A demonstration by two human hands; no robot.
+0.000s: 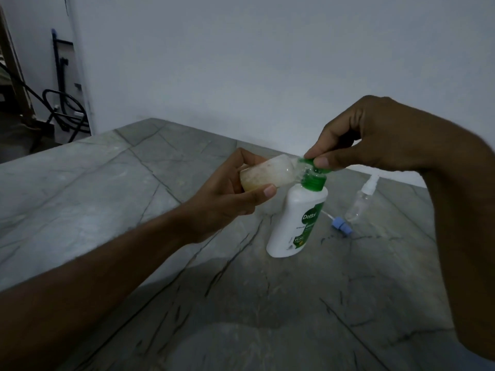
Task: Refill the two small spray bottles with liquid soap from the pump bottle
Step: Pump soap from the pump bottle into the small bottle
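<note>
The fingers (257,192) of the left hand (227,199) are wrapped round a small bottle (267,174), held tilted on its side so that its open mouth meets the spout of the pump bottle (297,223). The right hand (375,135) is pinched on the green pump head (312,163), thumb and forefinger closed on it, probably to press soap across. Just behind, a blue sprayer (340,226) is laid loose and a second small bottle (360,199) is left capped, seemingly awaiting its turn. Everything is carried on a grey veined stone worktop (134,196); beyond it a plain white wall (241,62) is seen, with dark cables (63,108) at far left.
</note>
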